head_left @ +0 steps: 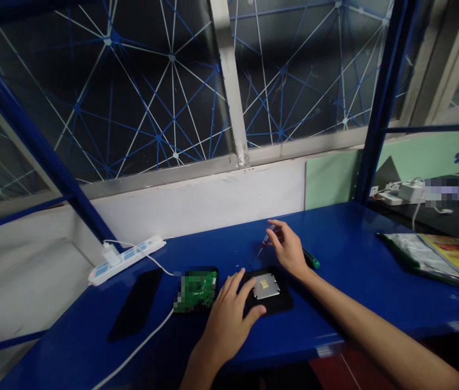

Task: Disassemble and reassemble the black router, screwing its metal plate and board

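My left hand [229, 317] rests on the blue table, fingers spread, its fingertips on the left edge of a black tray [280, 304] that carries a square silver chip [266, 285]. A little behind the tray, my right hand [288, 248] pinches a small syringe [267, 240] with a red band, its tip pointing down and to the left above the table. A green circuit board [199, 290] lies just left of my left hand.
A black phone [136, 310] lies at the left. A white power strip [126, 259] with a plugged charger and white cable sits at the back left. A green-handled tool [312, 261] lies behind my right wrist. Foil packets [436, 257] lie at the right. Blue frame posts stand at both sides.
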The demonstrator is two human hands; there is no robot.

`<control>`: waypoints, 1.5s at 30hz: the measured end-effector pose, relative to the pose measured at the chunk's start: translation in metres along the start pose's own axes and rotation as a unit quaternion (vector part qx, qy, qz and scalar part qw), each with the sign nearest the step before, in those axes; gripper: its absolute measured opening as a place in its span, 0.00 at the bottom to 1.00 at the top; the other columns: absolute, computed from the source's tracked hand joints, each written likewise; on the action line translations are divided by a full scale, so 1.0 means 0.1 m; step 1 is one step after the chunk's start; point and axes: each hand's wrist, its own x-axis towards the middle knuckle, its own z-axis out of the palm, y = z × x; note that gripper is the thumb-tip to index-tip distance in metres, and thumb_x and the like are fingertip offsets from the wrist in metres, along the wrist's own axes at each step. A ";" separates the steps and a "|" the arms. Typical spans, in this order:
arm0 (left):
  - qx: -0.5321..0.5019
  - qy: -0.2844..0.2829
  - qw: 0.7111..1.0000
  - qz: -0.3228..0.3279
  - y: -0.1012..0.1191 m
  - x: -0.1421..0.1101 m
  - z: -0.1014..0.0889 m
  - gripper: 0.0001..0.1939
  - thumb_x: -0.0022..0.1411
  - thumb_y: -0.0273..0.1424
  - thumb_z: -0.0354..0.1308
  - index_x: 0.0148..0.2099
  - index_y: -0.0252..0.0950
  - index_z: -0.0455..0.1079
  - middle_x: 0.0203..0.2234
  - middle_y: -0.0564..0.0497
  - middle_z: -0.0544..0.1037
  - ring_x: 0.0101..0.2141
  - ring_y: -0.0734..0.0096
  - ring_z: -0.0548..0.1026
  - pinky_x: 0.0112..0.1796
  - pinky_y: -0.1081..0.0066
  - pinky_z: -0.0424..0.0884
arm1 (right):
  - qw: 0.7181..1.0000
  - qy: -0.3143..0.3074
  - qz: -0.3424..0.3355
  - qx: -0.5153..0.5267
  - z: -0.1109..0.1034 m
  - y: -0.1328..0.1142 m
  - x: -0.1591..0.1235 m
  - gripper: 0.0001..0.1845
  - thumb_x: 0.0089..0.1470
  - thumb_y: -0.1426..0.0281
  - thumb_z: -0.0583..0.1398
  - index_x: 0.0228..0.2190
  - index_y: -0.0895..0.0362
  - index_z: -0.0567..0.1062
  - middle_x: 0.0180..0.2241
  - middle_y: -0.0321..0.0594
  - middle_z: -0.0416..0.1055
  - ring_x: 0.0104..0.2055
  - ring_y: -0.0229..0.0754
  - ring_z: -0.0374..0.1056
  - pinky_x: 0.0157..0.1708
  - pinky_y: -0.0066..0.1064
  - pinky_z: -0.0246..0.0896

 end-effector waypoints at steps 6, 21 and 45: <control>0.056 0.034 0.997 0.046 0.02 0.41 -0.11 0.25 0.74 0.47 0.50 0.64 0.39 0.66 0.65 0.43 0.66 0.66 0.48 0.61 0.64 0.46 0.58 | 1.000 0.006 0.002 0.002 0.00 0.03 0.01 0.19 0.64 0.58 0.57 0.52 0.55 0.72 0.40 0.44 0.76 0.34 0.45 0.75 0.39 0.41 0.76; 0.061 0.037 0.993 0.091 -0.15 0.79 -0.10 0.19 0.78 0.37 0.43 0.58 0.37 0.71 0.57 0.48 0.76 0.60 0.58 0.68 0.64 0.55 0.58 | 0.998 0.048 -0.004 -0.037 -0.07 0.01 0.08 0.19 0.65 0.60 0.56 0.51 0.58 0.72 0.37 0.44 0.75 0.34 0.43 0.73 0.40 0.38 0.71; 0.027 -0.039 0.998 0.035 -0.04 0.15 -0.08 0.48 0.54 0.56 0.66 0.69 0.39 0.59 0.66 0.42 0.64 0.64 0.44 0.62 0.62 0.46 0.61 | 0.858 -0.243 0.071 -0.446 -0.14 0.02 -0.04 0.12 0.63 0.69 0.57 0.45 0.62 0.74 0.43 0.58 0.76 0.42 0.55 0.77 0.37 0.38 0.67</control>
